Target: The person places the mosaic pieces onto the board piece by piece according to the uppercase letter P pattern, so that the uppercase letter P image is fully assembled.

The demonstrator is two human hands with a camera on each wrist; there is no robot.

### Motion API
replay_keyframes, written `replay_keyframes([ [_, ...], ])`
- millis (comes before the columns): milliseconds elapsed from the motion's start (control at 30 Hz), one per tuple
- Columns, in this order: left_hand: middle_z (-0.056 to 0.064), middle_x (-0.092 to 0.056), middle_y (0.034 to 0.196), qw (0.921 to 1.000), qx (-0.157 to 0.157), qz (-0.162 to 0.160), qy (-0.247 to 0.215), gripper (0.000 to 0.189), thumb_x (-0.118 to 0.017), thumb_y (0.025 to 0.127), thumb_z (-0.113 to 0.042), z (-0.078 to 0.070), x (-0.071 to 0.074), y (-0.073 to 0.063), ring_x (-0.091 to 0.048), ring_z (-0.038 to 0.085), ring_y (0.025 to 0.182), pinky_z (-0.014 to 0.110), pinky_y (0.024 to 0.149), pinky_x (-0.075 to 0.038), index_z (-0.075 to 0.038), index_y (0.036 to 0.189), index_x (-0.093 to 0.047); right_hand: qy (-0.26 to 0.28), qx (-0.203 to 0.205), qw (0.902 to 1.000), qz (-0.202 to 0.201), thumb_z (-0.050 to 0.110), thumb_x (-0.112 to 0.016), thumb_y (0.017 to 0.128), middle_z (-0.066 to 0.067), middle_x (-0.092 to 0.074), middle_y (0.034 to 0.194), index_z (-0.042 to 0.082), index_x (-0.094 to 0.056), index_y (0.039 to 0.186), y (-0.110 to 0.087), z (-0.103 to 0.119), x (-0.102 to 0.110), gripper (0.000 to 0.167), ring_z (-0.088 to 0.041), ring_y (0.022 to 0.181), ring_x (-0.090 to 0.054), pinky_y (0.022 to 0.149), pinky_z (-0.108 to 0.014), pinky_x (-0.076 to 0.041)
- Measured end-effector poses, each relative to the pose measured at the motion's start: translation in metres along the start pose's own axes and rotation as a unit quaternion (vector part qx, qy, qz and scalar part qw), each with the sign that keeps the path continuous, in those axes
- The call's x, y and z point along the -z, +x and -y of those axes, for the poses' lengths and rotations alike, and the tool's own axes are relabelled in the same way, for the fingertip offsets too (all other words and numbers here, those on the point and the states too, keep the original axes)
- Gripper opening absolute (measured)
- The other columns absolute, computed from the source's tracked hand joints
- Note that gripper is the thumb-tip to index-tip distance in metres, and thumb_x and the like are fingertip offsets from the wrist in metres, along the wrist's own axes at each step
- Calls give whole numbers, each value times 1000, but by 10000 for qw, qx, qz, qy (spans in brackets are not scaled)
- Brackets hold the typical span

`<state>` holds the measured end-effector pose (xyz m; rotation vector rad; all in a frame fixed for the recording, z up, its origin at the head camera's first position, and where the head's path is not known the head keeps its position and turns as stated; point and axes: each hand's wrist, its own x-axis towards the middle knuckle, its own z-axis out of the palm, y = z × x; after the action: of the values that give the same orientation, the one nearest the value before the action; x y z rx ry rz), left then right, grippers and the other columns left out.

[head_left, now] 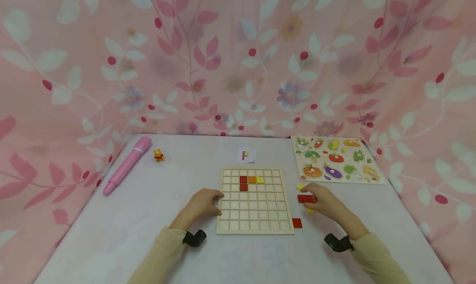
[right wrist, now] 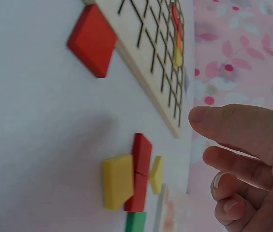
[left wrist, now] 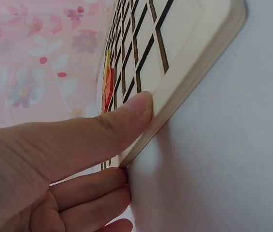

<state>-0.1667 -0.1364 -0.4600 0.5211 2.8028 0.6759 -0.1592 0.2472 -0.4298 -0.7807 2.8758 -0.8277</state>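
Observation:
My left hand (head_left: 202,202) grips the left edge of a wooden grid board (head_left: 260,205). In the left wrist view its thumb lies on the rim, with the curled fingers against the side. Two red tiles (head_left: 243,187), an orange tile (head_left: 252,179) and a rounded yellow tile (head_left: 260,180) sit in the upper cells. Above the loose tiles right of the board hovers my right hand (head_left: 322,199), loosely curled and holding nothing. Below it are red tiles (right wrist: 141,154) placed end to end, yellow tiles (right wrist: 118,181) and a green tile (right wrist: 136,222). Another red tile (head_left: 297,223) touches the board's lower right edge.
A small printed card (head_left: 246,155) lies behind the grid board. At the back right is a vegetable puzzle board (head_left: 323,157). A long pink stick (head_left: 126,166) and a small bear figurine (head_left: 158,156) are at the left. Floral cloth hangs around the table.

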Motion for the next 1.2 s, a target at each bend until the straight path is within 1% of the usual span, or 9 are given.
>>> replay_keyframes([
  [100,8,-61,109,10000,19,5,-20,53,-83,60,-21,0,1,1,-51,28,105,39,89,-40,-7,107,-64,-47,-97,9999,106,3,-73,71,-11,-58,97,-2,-61,99,2,-9,-9,31,-21,77,-52,67,-30,-50],
  [200,8,-61,108,10000,45,28,-42,53,-83,60,-20,-1,1,0,-51,28,104,39,89,-40,-6,107,-65,-91,-269,9993,227,0,-72,71,-9,-57,95,-2,-61,99,3,-16,-16,31,-21,79,-52,72,-36,-50],
  [367,7,-61,108,9999,65,61,-114,52,-83,59,-20,0,0,0,-51,27,104,39,88,-40,-7,107,-65,-189,-845,9952,447,0,-71,70,-9,-55,99,0,-61,101,3,-19,-21,32,-24,87,-52,81,-44,-46],
  [433,7,-60,108,9999,81,65,-137,52,-83,59,-20,1,-2,0,-51,27,105,39,89,-40,-7,107,-65,-211,-975,9936,534,-1,-70,70,-10,-55,100,0,-62,101,2,-18,-22,32,-26,89,-52,82,-45,-45],
  [600,8,-61,108,9999,48,-16,-91,53,-83,59,-20,-1,0,-2,-52,28,104,40,88,-40,-6,106,-65,-290,-832,9945,573,-1,-70,70,-8,-55,93,0,-63,96,5,-17,-21,27,-23,83,-51,80,-43,-46],
  [800,8,-61,108,9999,1,-71,-81,53,-83,59,-20,-1,4,0,-52,27,104,39,89,-40,-6,107,-65,-380,-731,9950,566,-1,-70,71,-4,-54,88,1,-64,92,10,-18,-22,22,-21,79,-49,77,-41,-47],
  [1000,9,-61,109,9999,20,-23,-108,53,-83,59,-20,0,4,0,-51,28,105,39,89,-39,-6,107,-65,-393,-599,9961,509,-2,-68,71,-2,-54,85,1,-64,91,12,-20,-25,21,-19,76,-49,75,-40,-47],
  [1200,9,-61,109,10000,13,-24,-94,53,-83,59,-21,1,2,0,-51,28,105,40,89,-39,-6,107,-65,-473,-702,9954,452,0,-71,70,-3,-53,87,1,-64,93,12,-18,-26,24,-19,77,-49,76,-39,-48],
])
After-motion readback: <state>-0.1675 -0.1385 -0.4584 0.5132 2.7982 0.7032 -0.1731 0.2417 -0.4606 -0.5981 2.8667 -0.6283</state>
